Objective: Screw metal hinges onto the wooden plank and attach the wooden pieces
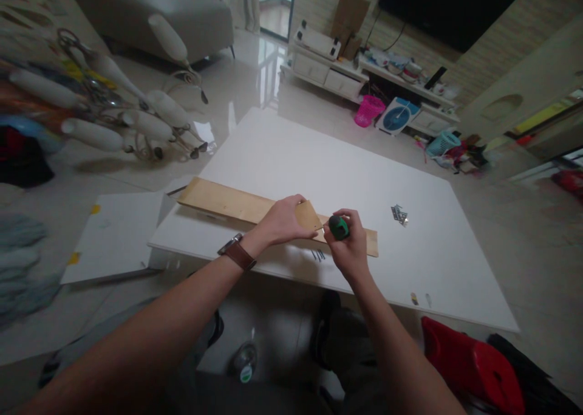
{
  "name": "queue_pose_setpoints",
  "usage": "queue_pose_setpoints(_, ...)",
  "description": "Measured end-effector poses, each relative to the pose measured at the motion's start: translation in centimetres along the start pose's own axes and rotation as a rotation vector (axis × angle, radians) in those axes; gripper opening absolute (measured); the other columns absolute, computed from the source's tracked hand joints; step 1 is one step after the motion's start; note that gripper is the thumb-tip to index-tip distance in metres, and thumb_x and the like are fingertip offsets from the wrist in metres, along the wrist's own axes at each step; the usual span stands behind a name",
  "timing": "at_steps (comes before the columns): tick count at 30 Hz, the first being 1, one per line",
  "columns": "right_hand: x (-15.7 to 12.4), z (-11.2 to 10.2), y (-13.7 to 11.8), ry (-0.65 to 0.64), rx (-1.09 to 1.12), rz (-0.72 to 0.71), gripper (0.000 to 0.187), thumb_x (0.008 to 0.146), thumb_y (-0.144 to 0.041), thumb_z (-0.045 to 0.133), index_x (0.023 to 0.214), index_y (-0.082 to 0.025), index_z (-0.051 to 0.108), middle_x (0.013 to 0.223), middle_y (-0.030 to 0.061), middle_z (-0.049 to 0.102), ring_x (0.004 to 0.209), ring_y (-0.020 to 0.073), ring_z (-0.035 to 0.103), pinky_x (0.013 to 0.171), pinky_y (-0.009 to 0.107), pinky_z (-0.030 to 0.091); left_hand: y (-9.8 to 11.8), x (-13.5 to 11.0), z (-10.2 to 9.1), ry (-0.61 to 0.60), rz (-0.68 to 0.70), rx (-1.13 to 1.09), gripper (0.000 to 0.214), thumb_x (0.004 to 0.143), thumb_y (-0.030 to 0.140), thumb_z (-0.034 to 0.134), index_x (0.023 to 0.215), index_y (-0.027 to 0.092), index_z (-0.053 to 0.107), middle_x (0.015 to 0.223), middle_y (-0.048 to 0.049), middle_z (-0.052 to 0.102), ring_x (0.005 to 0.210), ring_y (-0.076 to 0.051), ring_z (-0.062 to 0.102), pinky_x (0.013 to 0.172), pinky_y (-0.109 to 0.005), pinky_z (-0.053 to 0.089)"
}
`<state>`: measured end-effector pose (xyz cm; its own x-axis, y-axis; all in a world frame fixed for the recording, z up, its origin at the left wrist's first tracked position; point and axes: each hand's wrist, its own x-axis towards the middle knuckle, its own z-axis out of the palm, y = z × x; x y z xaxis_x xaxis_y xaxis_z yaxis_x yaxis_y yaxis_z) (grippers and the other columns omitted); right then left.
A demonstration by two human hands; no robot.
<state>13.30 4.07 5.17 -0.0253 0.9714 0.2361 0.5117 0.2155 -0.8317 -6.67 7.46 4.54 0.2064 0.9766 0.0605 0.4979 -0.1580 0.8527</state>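
My left hand point(286, 220) is closed around a small wooden block point(308, 215), with the thumb along its near side. Under it a long wooden board point(223, 201) lies across the white panel point(291, 154). In my right hand point(353, 245) is a screwdriver with a green and black handle point(338, 227); its metal tip meets the block's right corner. Whether a screw sits at the tip is too small to tell. Several dark screws point(317, 255) lie on the panel just below the board. A watch with a brown strap point(237, 251) is on my left wrist.
A pile of metal hardware point(399, 215) lies on the panel's right part. Beyond the panel stand a pink basket point(368, 110) and a fan point(397, 116). Lamp parts point(150, 116) lie at the left. A red object point(473, 366) is near the panel's right front edge, and a bottle point(245, 360) stands below.
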Motion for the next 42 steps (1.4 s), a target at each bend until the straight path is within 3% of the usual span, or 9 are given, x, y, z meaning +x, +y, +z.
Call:
queue_pose_setpoints(7, 0.0, 0.0, -0.3, -0.012, 0.067, 0.016, 0.031, 0.079, -0.029, 0.072, 0.106, -0.028, 0.055, 0.086, -0.0019, 0.072, 0.076, 0.0180, 0.066, 0.073, 0.032, 0.050, -0.2, -0.2, -0.5, -0.035, 0.060, -0.043, 0.060, 0.061, 0.041, 0.091, 0.110, 0.018, 0.066, 0.105, -0.0090, 0.073, 0.092, -0.025, 0.067, 0.082, -0.041, 0.057)
queue_pose_setpoints(11, 0.8, -1.0, 0.2, 0.067, -0.010, -0.027, 0.030, 0.077, -0.024, 0.073, 0.103, -0.026, 0.059, 0.086, -0.0013, 0.073, 0.074, 0.0178, 0.067, 0.071, 0.032, 0.050, 0.2, -0.7, -0.5, -0.231, 0.185, -0.069, 0.063, 0.059, 0.041, 0.093, 0.112, 0.020, 0.068, 0.106, -0.0071, 0.075, 0.093, -0.025, 0.069, 0.083, -0.040, 0.057)
queue_pose_setpoints(15, 1.5, -2.3, 0.5, 0.207, 0.116, -0.028, 0.033, 0.079, -0.030, 0.080, 0.108, -0.025, 0.065, 0.086, -0.0003, 0.074, 0.079, 0.0183, 0.070, 0.078, 0.034, 0.055, -0.3, -0.6, -1.2, -0.155, 0.148, -0.004, 0.064, 0.058, 0.040, 0.092, 0.113, 0.017, 0.067, 0.110, -0.0098, 0.074, 0.095, -0.027, 0.069, 0.085, -0.041, 0.057)
queue_pose_setpoints(21, 0.8, -1.8, 0.1, 0.060, 0.088, 0.033, 0.014, 0.081, -0.035, 0.080, 0.086, -0.022, 0.075, 0.080, 0.0025, 0.077, 0.074, 0.0193, 0.070, 0.071, 0.034, 0.054, -0.9, -0.2, -2.1, -0.109, 0.141, -0.016, 0.071, 0.059, 0.046, 0.093, 0.119, 0.017, 0.067, 0.118, -0.0119, 0.073, 0.105, -0.029, 0.069, 0.096, -0.045, 0.056)
queue_pose_setpoints(27, 0.0, -1.4, -0.7, -0.192, 0.043, -0.101, 0.018, 0.088, -0.041, 0.080, 0.087, -0.023, 0.078, 0.085, 0.0037, 0.080, 0.078, 0.0204, 0.071, 0.076, 0.034, 0.054, -0.9, 0.0, -1.5, -0.075, 0.168, -0.030, 0.071, 0.061, 0.048, 0.093, 0.119, 0.017, 0.067, 0.118, -0.0115, 0.073, 0.105, -0.028, 0.069, 0.096, -0.043, 0.056)
queue_pose_setpoints(36, 0.0, -1.3, 0.1, -0.231, 0.003, -0.203, 0.018, 0.096, -0.038, 0.073, 0.087, -0.023, 0.071, 0.083, 0.0019, 0.074, 0.076, 0.0176, 0.066, 0.072, 0.030, 0.048, -1.1, 0.1, -1.6, -0.055, 0.187, -0.042, 0.072, 0.060, 0.049, 0.094, 0.119, 0.017, 0.066, 0.116, -0.0108, 0.073, 0.103, -0.027, 0.069, 0.094, -0.042, 0.055)
queue_pose_setpoints(42, 0.1, -1.1, 0.0, -0.279, 0.007, -0.197, 0.017, 0.096, -0.034, 0.069, 0.084, -0.023, 0.065, 0.078, 0.0003, 0.070, 0.071, 0.0168, 0.061, 0.069, 0.030, 0.046, -0.7, -0.1, -1.5, -0.060, 0.170, -0.041, 0.066, 0.059, 0.046, 0.094, 0.113, 0.017, 0.067, 0.110, -0.0091, 0.074, 0.097, -0.026, 0.069, 0.089, -0.041, 0.056)
